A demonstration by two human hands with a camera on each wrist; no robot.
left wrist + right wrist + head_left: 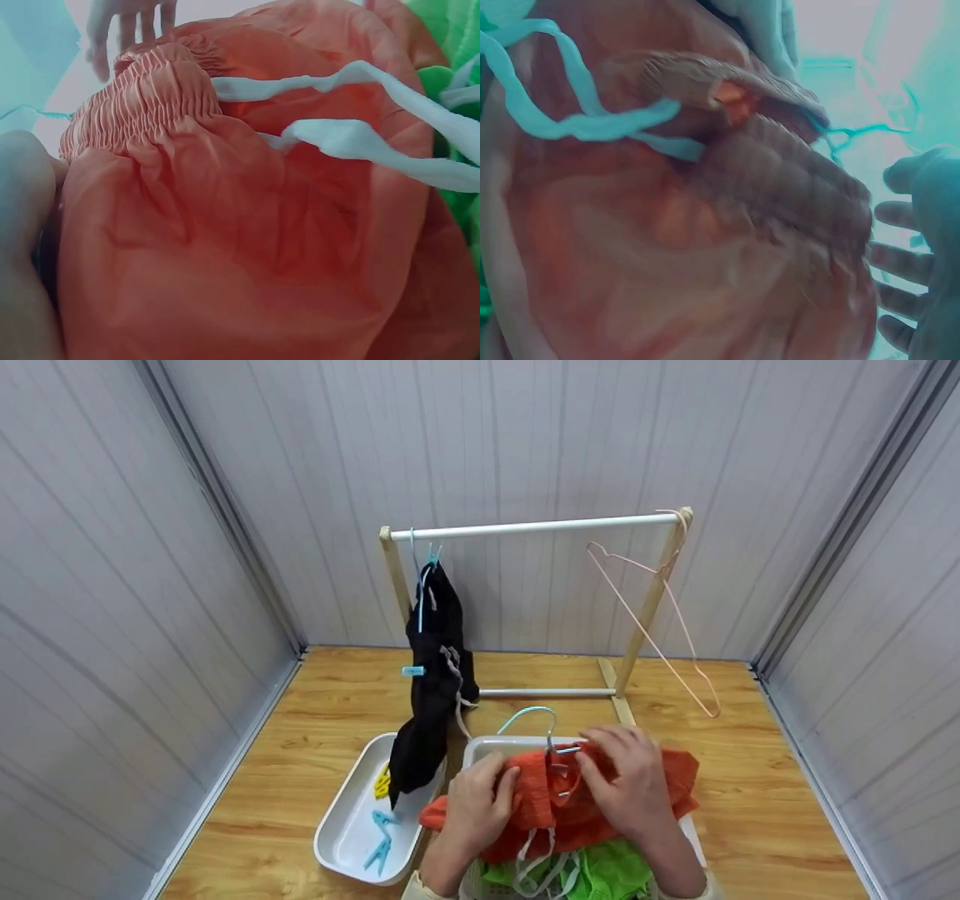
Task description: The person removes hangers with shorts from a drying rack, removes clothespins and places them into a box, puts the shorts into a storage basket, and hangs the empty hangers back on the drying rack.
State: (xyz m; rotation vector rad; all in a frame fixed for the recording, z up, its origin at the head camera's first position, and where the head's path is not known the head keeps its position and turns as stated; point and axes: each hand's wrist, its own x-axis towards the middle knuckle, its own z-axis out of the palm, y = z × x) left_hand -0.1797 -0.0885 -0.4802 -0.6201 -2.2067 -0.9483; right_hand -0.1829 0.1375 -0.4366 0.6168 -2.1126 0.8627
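Observation:
Orange drawstring shorts (pixel 499 836) with a gathered waistband (pixel 142 105) and white drawstrings (pixel 330 139) lie bunched over a white basket (pixel 487 746). A light blue hanger (pixel 529 710) stands at the waistband, its hook up and its lower part partly hidden in the cloth. My left hand (pixel 476 799) pinches the left side of the waistband between thumb and fingers. At the right side is my right hand (pixel 630 780), its fingers (pixel 904 259) straight and spread along the waistband edge. Bright green cloth (pixel 611 870) shows in the basket beneath the shorts.
Behind the basket stands a rack with a white rail (pixel 532 526). A black garment (pixel 435 675) hangs at its left, with blue clips on it; a pink hanger (pixel 637 622) hangs at its right. The white tray (pixel 330 829) at left holds blue clothespins (pixel 380 840) and yellow ones (pixel 382 781).

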